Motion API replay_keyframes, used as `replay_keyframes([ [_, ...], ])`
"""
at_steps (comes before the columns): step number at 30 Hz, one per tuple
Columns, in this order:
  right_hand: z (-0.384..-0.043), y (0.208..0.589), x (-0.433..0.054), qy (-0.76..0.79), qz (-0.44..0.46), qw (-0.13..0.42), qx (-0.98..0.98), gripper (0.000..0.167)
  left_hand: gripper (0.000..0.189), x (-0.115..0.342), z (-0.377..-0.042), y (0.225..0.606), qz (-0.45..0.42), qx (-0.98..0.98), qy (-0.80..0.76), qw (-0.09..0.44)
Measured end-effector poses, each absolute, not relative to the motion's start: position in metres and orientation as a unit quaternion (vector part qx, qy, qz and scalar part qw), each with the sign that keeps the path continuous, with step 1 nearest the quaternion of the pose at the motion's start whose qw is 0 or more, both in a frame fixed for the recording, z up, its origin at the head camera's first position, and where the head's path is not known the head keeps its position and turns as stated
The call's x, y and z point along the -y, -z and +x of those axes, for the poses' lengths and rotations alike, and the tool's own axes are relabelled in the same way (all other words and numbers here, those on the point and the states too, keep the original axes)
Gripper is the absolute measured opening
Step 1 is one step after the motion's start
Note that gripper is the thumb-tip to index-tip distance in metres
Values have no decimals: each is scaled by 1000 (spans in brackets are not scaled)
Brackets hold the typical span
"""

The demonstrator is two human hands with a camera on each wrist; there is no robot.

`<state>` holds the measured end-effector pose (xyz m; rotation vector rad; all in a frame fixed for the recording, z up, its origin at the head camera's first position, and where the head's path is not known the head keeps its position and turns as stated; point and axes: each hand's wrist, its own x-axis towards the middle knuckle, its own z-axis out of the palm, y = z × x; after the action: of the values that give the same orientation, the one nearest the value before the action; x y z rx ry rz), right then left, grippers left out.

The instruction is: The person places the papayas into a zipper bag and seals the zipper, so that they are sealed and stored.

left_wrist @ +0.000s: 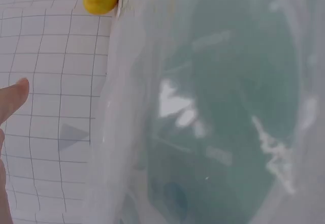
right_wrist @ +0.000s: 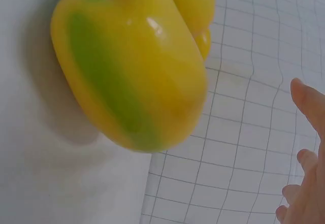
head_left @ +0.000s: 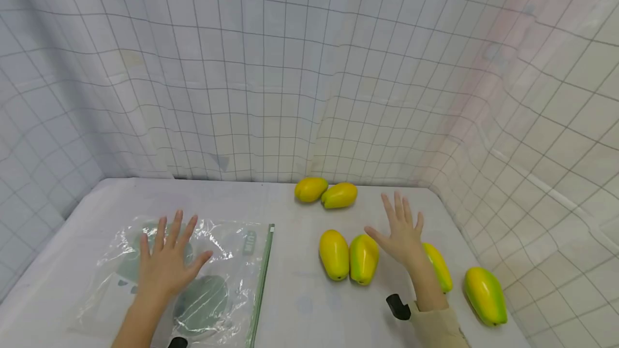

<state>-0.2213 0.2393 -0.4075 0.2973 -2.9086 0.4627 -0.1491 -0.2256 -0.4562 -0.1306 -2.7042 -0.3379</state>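
A clear plastic zip bag [head_left: 227, 283] lies flat on the white table at the left, with dark green shapes showing through it. My left hand [head_left: 166, 262] is spread open over the bag, fingers straight; whether it touches the bag is unclear. In the left wrist view the bag [left_wrist: 218, 132] fills the frame, with a fingertip [left_wrist: 12, 99] at the left edge. My right hand [head_left: 401, 232] is open with fingers spread, holding nothing, just right of two yellow-green fruits [head_left: 333, 254] [head_left: 364, 258]. The right wrist view shows one fruit [right_wrist: 132, 76] close up and my fingers [right_wrist: 304, 193] apart from it.
Two more yellow fruits [head_left: 311, 189] [head_left: 340, 195] lie at the back by the gridded curtain. Another [head_left: 442, 270] is partly hidden behind my right forearm, and one [head_left: 485, 295] lies near the right edge. Gridded cloth walls [head_left: 309, 69] enclose the table on three sides.
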Motion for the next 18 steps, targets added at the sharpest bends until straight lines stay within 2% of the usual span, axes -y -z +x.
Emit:
replay_keyframes([
  [9,-196,419,-227,-169,121,96,973,88,82,202,-121,463,-53,968,130,207],
  [18,-177,433,-213,-198,148,113,962,88,84,172,-107,464,-63,966,139,210],
])
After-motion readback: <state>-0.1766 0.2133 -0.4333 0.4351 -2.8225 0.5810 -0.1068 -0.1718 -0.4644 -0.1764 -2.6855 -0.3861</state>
